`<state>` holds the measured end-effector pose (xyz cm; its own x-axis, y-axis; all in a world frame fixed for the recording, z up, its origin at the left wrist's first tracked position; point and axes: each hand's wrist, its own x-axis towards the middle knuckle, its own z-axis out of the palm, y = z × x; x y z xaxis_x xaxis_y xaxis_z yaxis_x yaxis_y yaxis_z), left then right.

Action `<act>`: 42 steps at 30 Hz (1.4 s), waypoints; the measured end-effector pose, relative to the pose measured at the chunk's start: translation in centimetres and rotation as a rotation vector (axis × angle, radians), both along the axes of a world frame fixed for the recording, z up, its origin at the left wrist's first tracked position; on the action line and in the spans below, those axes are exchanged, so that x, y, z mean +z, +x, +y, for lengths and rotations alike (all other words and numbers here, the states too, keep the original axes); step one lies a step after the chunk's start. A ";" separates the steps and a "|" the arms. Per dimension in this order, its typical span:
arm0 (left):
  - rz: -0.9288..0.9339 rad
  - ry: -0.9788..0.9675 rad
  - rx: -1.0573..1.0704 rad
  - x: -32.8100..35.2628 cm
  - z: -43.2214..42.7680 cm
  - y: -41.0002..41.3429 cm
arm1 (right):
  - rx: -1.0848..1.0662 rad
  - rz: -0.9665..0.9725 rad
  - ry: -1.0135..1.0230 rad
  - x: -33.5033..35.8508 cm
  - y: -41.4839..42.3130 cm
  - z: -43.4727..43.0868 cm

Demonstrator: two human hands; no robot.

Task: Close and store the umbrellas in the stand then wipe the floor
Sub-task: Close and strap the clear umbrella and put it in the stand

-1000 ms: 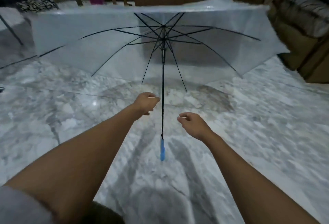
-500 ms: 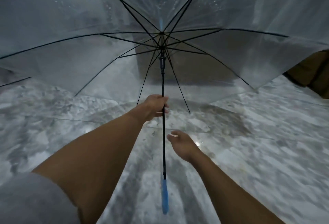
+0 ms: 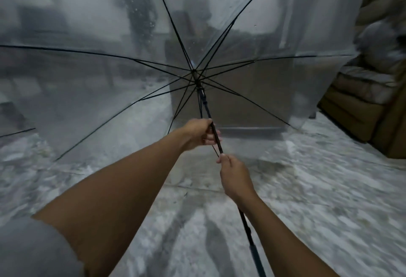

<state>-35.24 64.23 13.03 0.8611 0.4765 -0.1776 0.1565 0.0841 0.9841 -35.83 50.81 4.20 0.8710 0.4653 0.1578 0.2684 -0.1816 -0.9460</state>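
An open clear umbrella [image 3: 123, 34] with black ribs fills the upper view, its canopy tilted up in front of me. Its black shaft [image 3: 205, 106] slants down toward the lower right and ends in a blue handle [image 3: 258, 261] under my right forearm. My left hand [image 3: 198, 132] grips the shaft below the runner. Just beneath it, my right hand [image 3: 234, 174] is curled round the shaft. Water drops cling to the canopy. No umbrella stand is in sight.
A white and grey marble floor [image 3: 329, 199] spreads beneath me. A brown sofa [image 3: 369, 105] stands at the right edge. A brown cabinet [image 3: 248, 92] and blurred furniture show through the canopy.
The umbrella rose from the floor and tilted up until the canopy covers the upper view. My left hand took the shaft first, then my right hand closed round it below.
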 end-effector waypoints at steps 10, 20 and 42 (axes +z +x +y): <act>-0.355 -0.229 0.172 10.2 -0.2 2.0 | 0.042 -0.118 0.086 6.2 -2.2 -5.1; -0.361 -0.316 0.023 8.9 -2.9 0.8 | 0.052 -0.073 0.084 8.1 -1.8 -6.2; -0.390 -0.425 -0.071 5.4 -5.5 0.9 | 0.151 0.009 0.029 9.1 0.2 -6.1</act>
<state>-34.31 58.70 18.46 0.9285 0.3712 -0.0033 -0.1915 0.4867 0.8523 -35.64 44.72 13.29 0.7929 0.5864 0.1656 0.2823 -0.1126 -0.9527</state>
